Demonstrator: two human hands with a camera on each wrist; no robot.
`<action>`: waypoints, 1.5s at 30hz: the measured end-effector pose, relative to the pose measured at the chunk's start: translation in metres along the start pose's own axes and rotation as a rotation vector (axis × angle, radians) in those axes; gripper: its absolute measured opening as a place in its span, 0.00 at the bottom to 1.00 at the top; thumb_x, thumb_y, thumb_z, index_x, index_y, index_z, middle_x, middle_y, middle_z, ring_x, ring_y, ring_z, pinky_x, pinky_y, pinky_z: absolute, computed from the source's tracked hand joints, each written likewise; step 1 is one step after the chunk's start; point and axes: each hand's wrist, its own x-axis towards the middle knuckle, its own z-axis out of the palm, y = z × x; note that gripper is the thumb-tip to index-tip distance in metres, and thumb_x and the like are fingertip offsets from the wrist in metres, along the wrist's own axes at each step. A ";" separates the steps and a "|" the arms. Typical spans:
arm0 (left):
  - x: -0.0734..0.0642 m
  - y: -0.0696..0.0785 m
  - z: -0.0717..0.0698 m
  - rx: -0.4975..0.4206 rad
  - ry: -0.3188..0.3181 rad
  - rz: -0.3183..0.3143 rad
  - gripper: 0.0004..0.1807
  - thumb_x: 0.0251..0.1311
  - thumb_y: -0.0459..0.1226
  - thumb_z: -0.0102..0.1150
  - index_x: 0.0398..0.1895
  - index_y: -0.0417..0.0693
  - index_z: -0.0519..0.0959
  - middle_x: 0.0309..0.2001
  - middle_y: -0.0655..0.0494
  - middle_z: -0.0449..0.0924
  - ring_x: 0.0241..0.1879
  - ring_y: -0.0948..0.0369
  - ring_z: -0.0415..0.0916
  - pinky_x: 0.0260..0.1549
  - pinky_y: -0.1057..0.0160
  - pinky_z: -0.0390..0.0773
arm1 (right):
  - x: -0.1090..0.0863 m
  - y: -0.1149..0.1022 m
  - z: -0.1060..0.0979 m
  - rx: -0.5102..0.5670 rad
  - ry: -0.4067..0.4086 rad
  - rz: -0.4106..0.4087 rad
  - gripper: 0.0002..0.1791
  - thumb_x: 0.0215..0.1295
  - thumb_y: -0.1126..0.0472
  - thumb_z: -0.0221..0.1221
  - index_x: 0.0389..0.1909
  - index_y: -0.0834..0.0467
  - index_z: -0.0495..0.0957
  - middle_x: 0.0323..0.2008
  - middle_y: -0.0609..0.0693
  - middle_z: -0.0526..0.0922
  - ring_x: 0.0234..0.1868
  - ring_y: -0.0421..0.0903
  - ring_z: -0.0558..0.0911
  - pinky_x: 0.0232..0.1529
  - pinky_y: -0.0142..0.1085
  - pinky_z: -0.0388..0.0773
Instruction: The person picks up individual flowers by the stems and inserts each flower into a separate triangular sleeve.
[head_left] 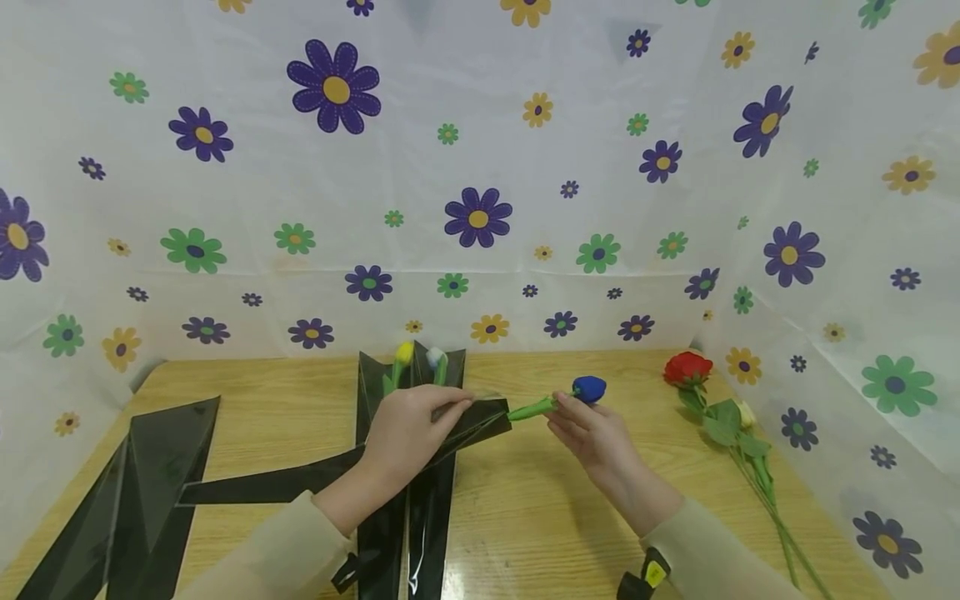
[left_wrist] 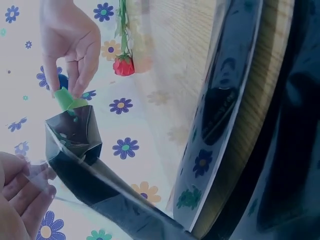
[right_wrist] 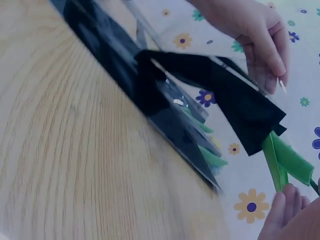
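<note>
My left hand pinches the clear edge of a long, tapering black flower sleeve, near its wide mouth. That mouth stands open in the left wrist view, facing my right hand. Fingers of the right hand hold a blue artificial tulip by its green leaves, just below the bloom. The tulip's lower leaves reach into the sleeve mouth, and the stem beyond is hidden inside. Under my left hand lie filled black sleeves, with a yellow tulip and a pale blue tulip at their tops.
Black sleeves lie flat on the left of the wooden table. To the right rest a red rose and a whitish flower with long green stems. A flower-patterned cloth hangs around the table's back and sides.
</note>
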 end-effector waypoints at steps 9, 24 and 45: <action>-0.002 0.000 0.005 0.032 -0.043 0.003 0.08 0.64 0.37 0.75 0.45 0.51 0.93 0.40 0.55 0.94 0.31 0.63 0.89 0.29 0.68 0.84 | 0.000 -0.002 0.009 0.035 0.065 -0.012 0.03 0.81 0.64 0.58 0.49 0.60 0.77 0.33 0.41 0.87 0.36 0.33 0.87 0.49 0.25 0.87; 0.002 0.004 0.010 0.070 -0.054 0.018 0.08 0.64 0.39 0.75 0.45 0.51 0.93 0.38 0.56 0.94 0.30 0.64 0.89 0.28 0.67 0.85 | 0.000 0.004 0.028 0.043 0.053 -0.030 0.01 0.78 0.68 0.60 0.44 0.61 0.80 0.29 0.43 0.88 0.32 0.34 0.88 0.46 0.26 0.88; 0.004 0.005 0.009 0.075 -0.013 0.024 0.08 0.64 0.39 0.75 0.45 0.50 0.93 0.39 0.55 0.94 0.33 0.62 0.90 0.31 0.64 0.87 | -0.008 0.007 0.039 -0.165 -0.068 -0.033 0.05 0.74 0.66 0.63 0.45 0.63 0.80 0.27 0.41 0.88 0.32 0.34 0.88 0.44 0.28 0.87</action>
